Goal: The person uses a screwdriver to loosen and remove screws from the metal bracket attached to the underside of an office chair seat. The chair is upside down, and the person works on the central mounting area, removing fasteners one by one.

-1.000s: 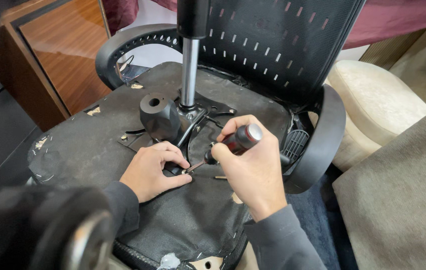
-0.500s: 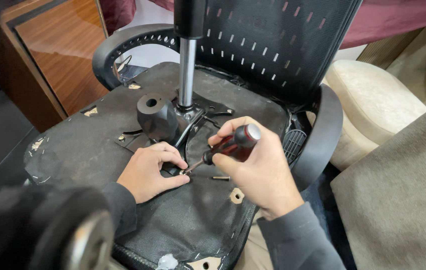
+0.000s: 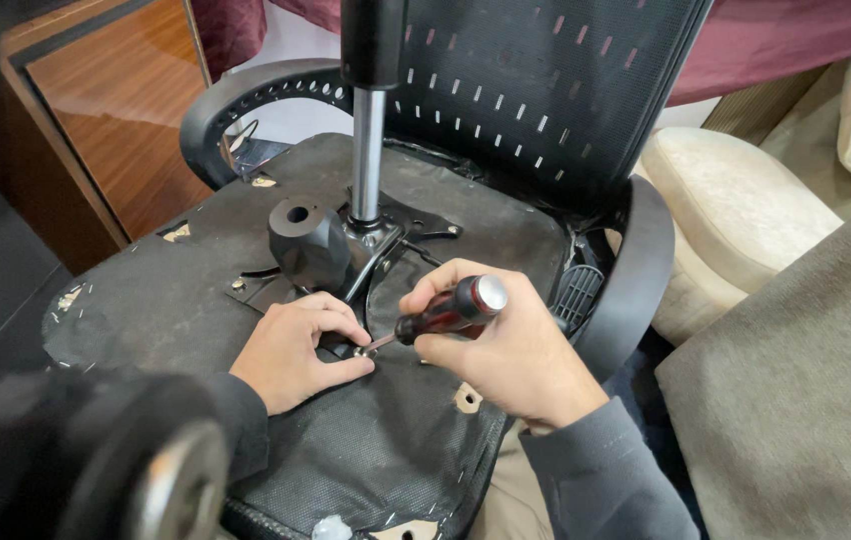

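An office chair lies upturned, its black fabric seat underside (image 3: pixel 176 290) facing me. A metal mounting plate (image 3: pixel 396 225) with a chrome gas cylinder (image 3: pixel 367 150) and a black knob (image 3: pixel 308 242) sits in the middle. My right hand (image 3: pixel 506 350) grips a screwdriver (image 3: pixel 441 310) with a dark red and black handle, its tip pointing left at a small screw by the plate's near corner. My left hand (image 3: pixel 301 350) rests flat on the seat, thumb and forefinger pinched around that screw at the tip.
The black mesh backrest (image 3: pixel 536 90) rises behind, with curved armrests on the left (image 3: pixel 246 95) and right (image 3: pixel 626 280). A wooden cabinet (image 3: pixel 116 110) stands at left, cream cushions (image 3: pixel 736 210) and grey upholstery (image 3: pixel 806 400) at right. A blurred dark caster (image 3: pixel 161 470) fills the lower left.
My right hand has lowered and tilted the screwdriver flatter, sliding slightly left and down. The loose screw seen earlier beside my right hand is now hidden. The view has shifted a little.
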